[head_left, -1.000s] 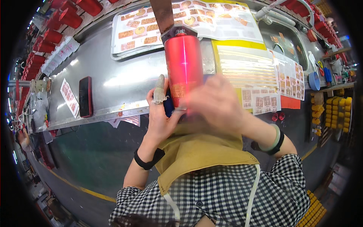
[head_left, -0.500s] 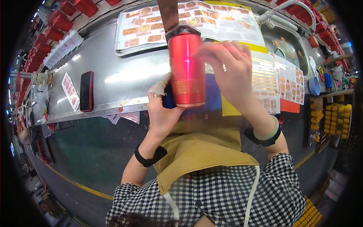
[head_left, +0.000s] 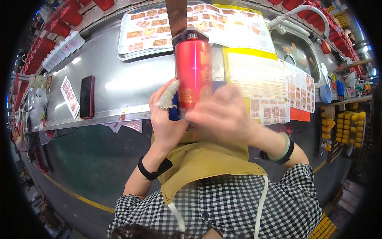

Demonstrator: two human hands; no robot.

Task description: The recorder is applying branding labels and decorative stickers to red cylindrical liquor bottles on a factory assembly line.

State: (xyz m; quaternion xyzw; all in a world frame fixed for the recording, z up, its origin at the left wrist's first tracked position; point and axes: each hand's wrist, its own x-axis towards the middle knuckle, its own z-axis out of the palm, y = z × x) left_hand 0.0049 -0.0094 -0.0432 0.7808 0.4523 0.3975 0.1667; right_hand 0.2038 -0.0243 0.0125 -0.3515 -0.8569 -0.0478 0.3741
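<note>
A shiny red cylindrical bottle (head_left: pixel 190 65) with gold decals lies lengthwise before me. Its narrow far end sits at a dark angular holder (head_left: pixel 191 35) under a brown upright bar (head_left: pixel 176 16). My left hand (head_left: pixel 164 119) is closed around the bottle's near left end, a pale wrap on one finger. At the near right end is my right hand (head_left: pixel 223 115), curled and smeared by motion, so whether it pinches anything is hidden. Something blue (head_left: pixel 174 109) shows behind the bottle.
Decal sheets (head_left: pixel 147 30) lie on a tray at the back. More sheets (head_left: pixel 258 75) lie right, near a sink (head_left: pixel 302 55) with a white faucet (head_left: pixel 296 16). A phone (head_left: pixel 87 96) and a decal strip (head_left: pixel 70 96) rest on the left. Red cups (head_left: pixel 59 24) line the back left.
My right hand has come down from the bottle's upper right side to its near end. The bottle has turned, bringing a large gold decal into view on its right side.
</note>
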